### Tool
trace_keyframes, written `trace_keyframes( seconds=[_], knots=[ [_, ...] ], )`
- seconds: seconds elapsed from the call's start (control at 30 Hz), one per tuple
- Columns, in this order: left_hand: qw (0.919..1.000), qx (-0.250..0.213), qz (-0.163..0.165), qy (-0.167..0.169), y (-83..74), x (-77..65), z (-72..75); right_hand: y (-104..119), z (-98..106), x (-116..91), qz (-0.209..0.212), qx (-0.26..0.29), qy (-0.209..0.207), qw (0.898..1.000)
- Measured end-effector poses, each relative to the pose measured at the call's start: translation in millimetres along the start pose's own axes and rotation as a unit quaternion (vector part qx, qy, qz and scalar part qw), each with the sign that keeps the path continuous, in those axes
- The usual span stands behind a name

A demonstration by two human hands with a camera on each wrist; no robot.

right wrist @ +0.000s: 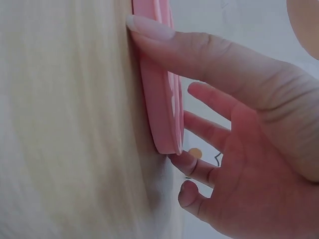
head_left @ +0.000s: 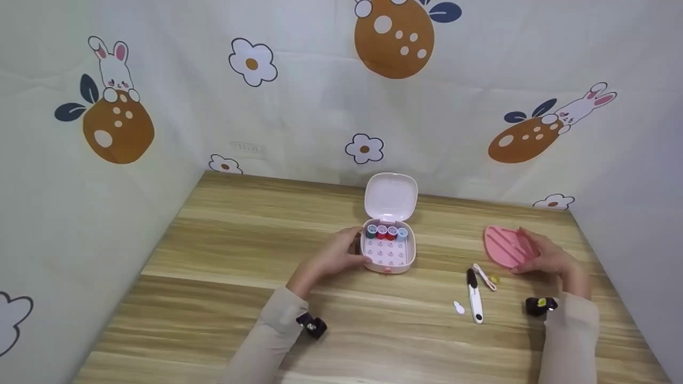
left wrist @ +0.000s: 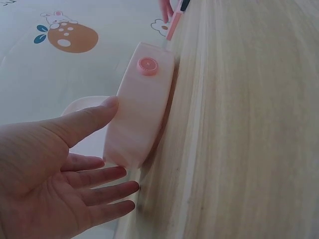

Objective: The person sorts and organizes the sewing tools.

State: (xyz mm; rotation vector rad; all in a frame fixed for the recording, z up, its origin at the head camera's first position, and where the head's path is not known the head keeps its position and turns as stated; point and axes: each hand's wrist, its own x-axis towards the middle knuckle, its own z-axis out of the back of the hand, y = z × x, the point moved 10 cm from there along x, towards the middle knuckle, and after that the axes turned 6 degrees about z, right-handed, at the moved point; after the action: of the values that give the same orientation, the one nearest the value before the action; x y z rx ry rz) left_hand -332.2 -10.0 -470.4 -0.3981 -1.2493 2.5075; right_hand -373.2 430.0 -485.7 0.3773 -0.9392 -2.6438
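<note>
A pale pink box [head_left: 409, 261] stands with its lid [head_left: 391, 196] tipped back; inside, several thread spools [head_left: 382, 232] in green, red and light blue fill the back row of pegs. Against the box's left side is my left hand [head_left: 339, 253], its thumb touching the front edge and its fingers extended along the side. On the right, a pink shallow tray [head_left: 504, 248] with diagonal ridges lies on the table. My right hand [head_left: 549, 261] holds the tray's right end, thumb on the near edge and fingers around the far side.
Between the hands lie a white tool with a black end [head_left: 475, 298], a slim pale pink looped item [head_left: 484, 277], a small yellow piece [head_left: 495, 279] and a small white tag [head_left: 459, 307]. Behind the wooden table [head_left: 213, 240] hangs a patterned cloth [head_left: 309, 106].
</note>
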Motion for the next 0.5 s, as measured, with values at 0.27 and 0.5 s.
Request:
trace_keyframes(
  seconds=[0.27,0.5],
  knots=[
    [1.0,0.0,0.005,0.003,-0.5,-0.9,0.2,1.9,2.9,-2.1,-0.017,-0.008,-0.024,1.0],
    [1.0,0.004,0.003,0.002,-2.0,-1.3,1.2,2.9,4.3,-2.9,-0.036,-0.009,-0.041,0.998]
  ],
)
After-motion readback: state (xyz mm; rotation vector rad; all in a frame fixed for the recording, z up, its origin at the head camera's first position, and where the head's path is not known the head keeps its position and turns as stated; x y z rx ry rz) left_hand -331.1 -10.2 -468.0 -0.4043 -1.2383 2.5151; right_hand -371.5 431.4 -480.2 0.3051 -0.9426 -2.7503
